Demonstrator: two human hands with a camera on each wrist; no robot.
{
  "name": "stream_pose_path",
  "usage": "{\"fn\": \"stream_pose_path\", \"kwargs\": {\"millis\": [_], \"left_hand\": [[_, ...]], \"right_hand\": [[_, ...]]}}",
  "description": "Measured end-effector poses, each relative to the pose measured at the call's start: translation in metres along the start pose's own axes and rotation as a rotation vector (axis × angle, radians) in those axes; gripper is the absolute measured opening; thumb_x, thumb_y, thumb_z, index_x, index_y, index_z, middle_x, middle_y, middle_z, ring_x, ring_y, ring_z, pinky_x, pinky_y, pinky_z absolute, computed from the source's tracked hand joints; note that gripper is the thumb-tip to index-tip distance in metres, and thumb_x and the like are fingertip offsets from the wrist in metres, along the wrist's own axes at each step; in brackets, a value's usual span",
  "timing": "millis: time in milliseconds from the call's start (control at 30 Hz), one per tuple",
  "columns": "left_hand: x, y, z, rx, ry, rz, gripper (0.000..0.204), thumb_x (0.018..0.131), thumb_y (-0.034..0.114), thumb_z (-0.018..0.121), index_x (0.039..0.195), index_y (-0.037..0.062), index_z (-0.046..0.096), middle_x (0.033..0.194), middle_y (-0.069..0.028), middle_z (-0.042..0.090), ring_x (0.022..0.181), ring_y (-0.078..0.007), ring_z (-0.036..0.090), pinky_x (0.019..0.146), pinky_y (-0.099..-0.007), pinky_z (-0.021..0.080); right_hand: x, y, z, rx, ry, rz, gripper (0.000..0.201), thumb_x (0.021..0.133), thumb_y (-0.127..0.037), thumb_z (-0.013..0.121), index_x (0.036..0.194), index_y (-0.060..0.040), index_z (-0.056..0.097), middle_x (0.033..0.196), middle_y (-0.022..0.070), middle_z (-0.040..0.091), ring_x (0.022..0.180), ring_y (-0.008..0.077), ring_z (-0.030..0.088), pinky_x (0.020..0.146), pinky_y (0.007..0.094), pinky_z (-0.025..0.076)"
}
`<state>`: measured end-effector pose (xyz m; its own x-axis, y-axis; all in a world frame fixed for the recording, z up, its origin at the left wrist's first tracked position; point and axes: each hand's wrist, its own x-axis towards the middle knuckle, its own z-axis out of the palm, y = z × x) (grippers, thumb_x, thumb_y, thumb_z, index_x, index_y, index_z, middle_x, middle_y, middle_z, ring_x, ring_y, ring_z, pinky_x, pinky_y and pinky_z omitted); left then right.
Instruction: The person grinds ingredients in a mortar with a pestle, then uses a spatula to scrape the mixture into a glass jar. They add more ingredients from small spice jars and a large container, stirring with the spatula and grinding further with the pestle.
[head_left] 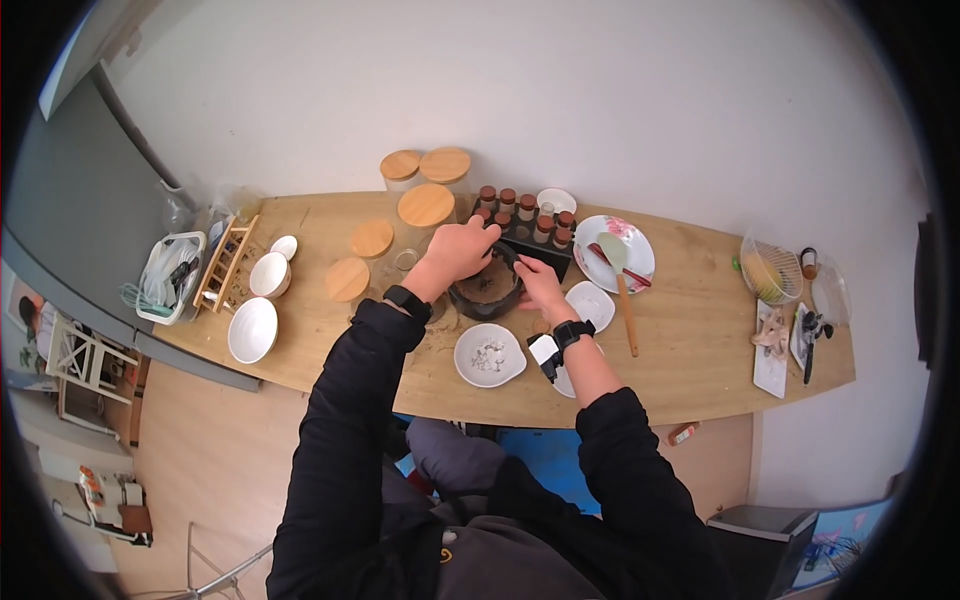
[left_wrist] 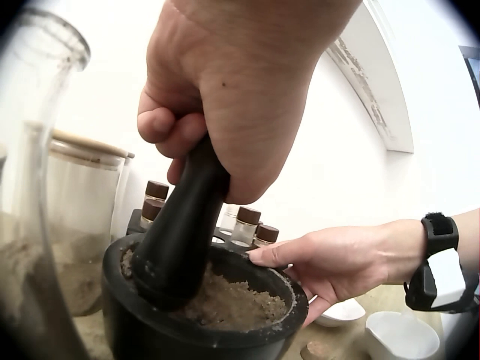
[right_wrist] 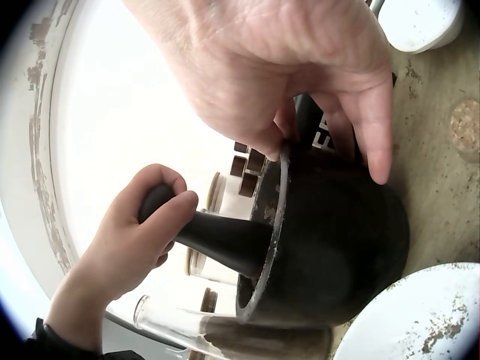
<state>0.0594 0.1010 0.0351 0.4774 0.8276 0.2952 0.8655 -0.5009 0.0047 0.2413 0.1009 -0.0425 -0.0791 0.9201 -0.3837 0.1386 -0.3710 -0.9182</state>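
A black mortar [head_left: 487,303] holds brown crumbly powder [left_wrist: 238,301]. The left hand [head_left: 463,251] grips the top of a black pestle [left_wrist: 182,225], its fingers curled round the handle; in the left wrist view the pestle leans with its thick end down in the mortar. The right hand [head_left: 541,286] holds the mortar's rim and outer wall from the side, thumb at the rim and fingers along the wall, as the right wrist view shows [right_wrist: 300,75]. Beside the mortar, a white bowl [head_left: 490,355] contains some dark bits.
Behind the mortar stands a black rack [head_left: 545,257] of brown-capped jars. Wooden-lidded glass jars [head_left: 427,205] stand to the left. A floral plate [head_left: 640,250] with a spatula lies to the right, and white bowls [head_left: 253,330] and a basket [head_left: 770,268] sit farther out.
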Motion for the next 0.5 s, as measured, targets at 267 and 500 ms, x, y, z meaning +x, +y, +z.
{"fn": "stream_pose_path", "kwargs": {"millis": [267,500], "left_hand": [[-0.002,0.005,0.009,-0.144,-0.130,-0.091,0.022,0.082,0.027,0.059,0.095,0.0109,0.050,0.091,-0.0148,0.057,0.075,-0.0335,0.062,0.064,-0.0443,0.050],[0.006,0.014,0.022,-0.170,0.086,-0.153,0.020,0.084,0.027,0.058,0.094,0.0109,0.050,0.089,-0.0121,0.055,0.075,-0.0331,0.062,0.061,-0.0441,0.050]], "right_hand": [[-0.001,0.001,0.001,-0.022,0.025,-0.018,0.040,0.091,-0.032,0.054,0.128,-0.0165,0.055,0.096,0.0076,0.065,0.078,0.0222,0.064,0.062,0.0374,0.055],[0.014,0.013,0.001,-0.122,0.038,-0.093,0.041,0.090,-0.031,0.054,0.128,-0.0158,0.055,0.100,0.0090,0.065,0.083,0.0231,0.064,0.062,0.0384,0.056]]}}
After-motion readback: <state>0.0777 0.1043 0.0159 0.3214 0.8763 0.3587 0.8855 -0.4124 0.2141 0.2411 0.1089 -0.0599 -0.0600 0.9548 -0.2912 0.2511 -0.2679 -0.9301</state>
